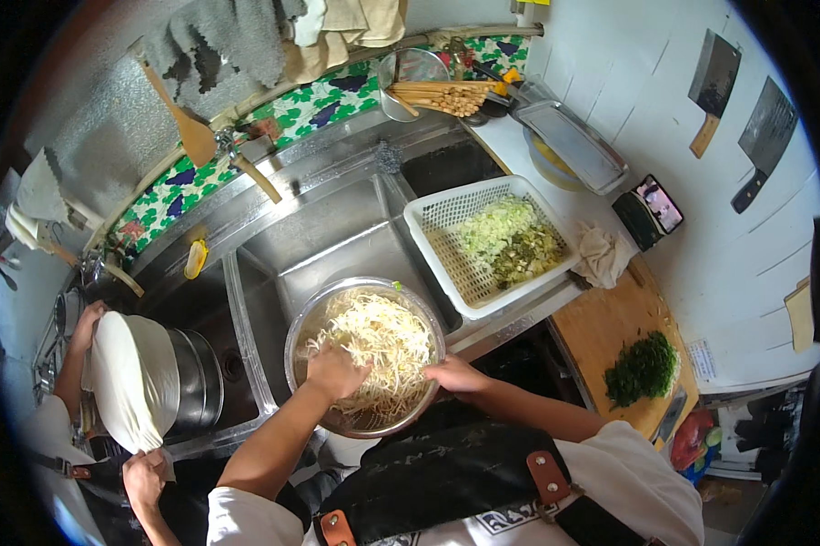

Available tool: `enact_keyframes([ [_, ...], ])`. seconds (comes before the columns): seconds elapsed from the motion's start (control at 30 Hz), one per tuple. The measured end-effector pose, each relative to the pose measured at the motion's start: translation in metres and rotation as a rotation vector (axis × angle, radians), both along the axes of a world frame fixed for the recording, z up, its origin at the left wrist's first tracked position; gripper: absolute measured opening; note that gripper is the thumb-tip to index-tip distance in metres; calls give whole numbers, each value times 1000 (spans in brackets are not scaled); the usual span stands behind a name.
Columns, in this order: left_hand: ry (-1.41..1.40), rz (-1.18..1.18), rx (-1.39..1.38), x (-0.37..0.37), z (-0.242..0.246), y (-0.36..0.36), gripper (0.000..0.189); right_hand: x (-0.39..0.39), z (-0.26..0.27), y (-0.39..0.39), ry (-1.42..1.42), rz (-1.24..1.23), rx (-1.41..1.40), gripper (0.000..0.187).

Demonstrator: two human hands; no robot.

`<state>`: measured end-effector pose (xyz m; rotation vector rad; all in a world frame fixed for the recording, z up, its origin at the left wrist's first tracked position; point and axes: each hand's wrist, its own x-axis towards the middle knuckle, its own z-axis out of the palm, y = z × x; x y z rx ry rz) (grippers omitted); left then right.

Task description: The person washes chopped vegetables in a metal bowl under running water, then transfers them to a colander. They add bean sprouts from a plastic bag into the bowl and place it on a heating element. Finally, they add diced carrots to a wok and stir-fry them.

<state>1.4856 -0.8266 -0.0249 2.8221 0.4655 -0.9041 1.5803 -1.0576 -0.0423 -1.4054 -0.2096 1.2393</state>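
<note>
A round stainless-steel bowl (299, 341), its lower wall seemingly perforated, is at the near edge of the sink before me. Pale bean sprouts (396, 334) fill much of it. My left hand (338, 374) reaches into the bowl, its fingers partly buried in the sprouts, so their grip is hidden. With my right hand (459, 374) I grip the bowl's right rim, thumb on the inside. A bit of green leaf (397, 286) clings to the far rim.
A white plastic basket (429, 235) of chopped vegetables (512, 235) straddles the sink's right side. Chopped greens (638, 368) and a knife (670, 413) lie on a wooden board (594, 321). At left, another person's hands (147, 471) hold white cloth (137, 382) over a metal pot (195, 375).
</note>
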Motion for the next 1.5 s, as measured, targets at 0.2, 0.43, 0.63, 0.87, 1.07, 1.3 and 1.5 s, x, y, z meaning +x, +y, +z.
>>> enact_keyframes([
  [0.2, -489, -183, -139, -3, 28, -58, 60, 3, 6, -3, -33, 37, 11, 42],
  [0.43, -453, -285, -54, 28, -15, -80, 45, 3, 9, 3, -136, -10, -37, 36],
  [0.63, -423, -271, -176, 33, 15, -51, 37, 11, 24, 3, -139, 80, -54, 35],
  [0.87, -163, -226, -10, -10, 29, -52, 54, 16, 29, 3, -214, 177, -25, 38],
  [1.07, -419, -268, -53, 25, -13, -19, 59, 15, 30, 3, -387, 175, -79, 35],
  [1.3, -348, -481, -130, 9, -30, -68, 56, 15, 12, 8, -408, 249, -270, 37],
  [1.5, -155, -60, -158, 34, -18, -50, 42, 2, -30, 16, -368, 113, 15, 37],
])
